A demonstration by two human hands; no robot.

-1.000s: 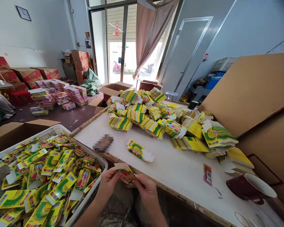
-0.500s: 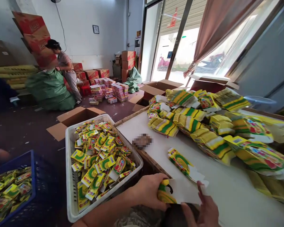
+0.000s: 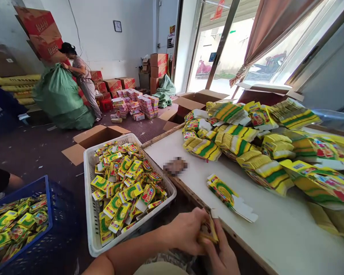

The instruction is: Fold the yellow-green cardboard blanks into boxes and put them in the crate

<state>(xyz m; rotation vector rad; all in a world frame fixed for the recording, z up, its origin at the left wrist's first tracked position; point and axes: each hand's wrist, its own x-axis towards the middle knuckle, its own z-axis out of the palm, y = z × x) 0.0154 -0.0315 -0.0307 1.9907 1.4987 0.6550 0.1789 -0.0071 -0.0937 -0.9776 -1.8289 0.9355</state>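
My left hand (image 3: 186,231) is wrapped round a small yellow carton (image 3: 210,233) at the table's front edge. On its other side my right hand (image 3: 222,250) presses with thumb and fingers, so both hands grip it. The carton stands tilted with an opening showing; its contents cannot be made out. Just beyond, a flat yellow and green carton (image 3: 222,191) lies on the white table (image 3: 263,202) with its white flaps towards me. Left of my hands is a white plastic basket (image 3: 88,191) heaped with folded yellow cartons (image 3: 123,206).
Bundles of flat cartons (image 3: 255,168) pile along the table's far right. A blue crate (image 3: 64,217) of cartons stands at lower left. Open cardboard boxes (image 3: 80,147) sit beyond the basket. Another person (image 3: 83,72) holds a large green sack (image 3: 63,101) near stacked pink packages (image 3: 134,103).
My right hand has come in from the right and closed on the carton beside my left hand. The carton's white flap no longer stretches out flat. The view has shifted slightly.
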